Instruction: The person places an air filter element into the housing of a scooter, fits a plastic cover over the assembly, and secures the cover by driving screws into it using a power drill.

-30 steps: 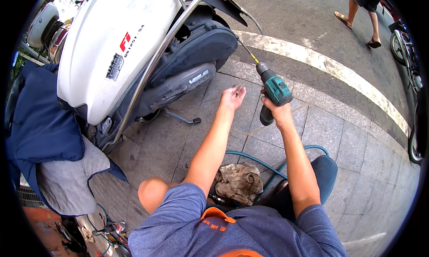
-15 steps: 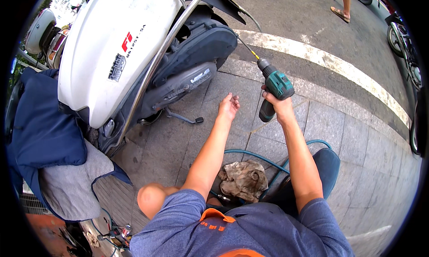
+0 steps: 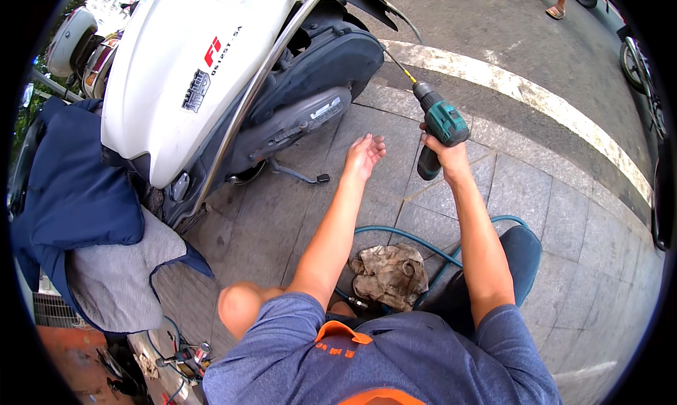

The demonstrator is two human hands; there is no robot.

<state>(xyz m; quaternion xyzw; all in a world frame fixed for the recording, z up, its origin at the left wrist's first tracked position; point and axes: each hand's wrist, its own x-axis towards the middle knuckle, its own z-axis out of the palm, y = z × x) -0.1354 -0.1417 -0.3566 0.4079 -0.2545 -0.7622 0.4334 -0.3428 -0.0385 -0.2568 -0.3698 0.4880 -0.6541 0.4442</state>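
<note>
In my right hand (image 3: 449, 157) is a teal and black cordless drill (image 3: 444, 123), its grip wrapped by my fingers. From its chuck a long thin bit with a yellow collar (image 3: 410, 76) points up and left to the rear end of the scooter's dark engine casing (image 3: 331, 70); whether the tip touches is hard to make out. My left hand (image 3: 365, 155) hovers over the paving between the drill and the scooter, palm partly turned up, fingers loosely extended and nothing visible in them. The white scooter (image 3: 187, 59) leans across the upper left.
A stained rag (image 3: 391, 274) lies between my knees, beside a blue-green hose (image 3: 405, 234). The kickstand (image 3: 302, 174) juts out below the engine. A navy padded cover (image 3: 77, 179) hangs at the left. Past the white road line (image 3: 508, 84), a person's legs (image 3: 560, 0) and parked motorbikes (image 3: 638, 74) show.
The whole scene has shifted slightly in the picture as my head moved. My left hand's fingers have uncurled a little. My right hand keeps the drill in nearly the same pose.
</note>
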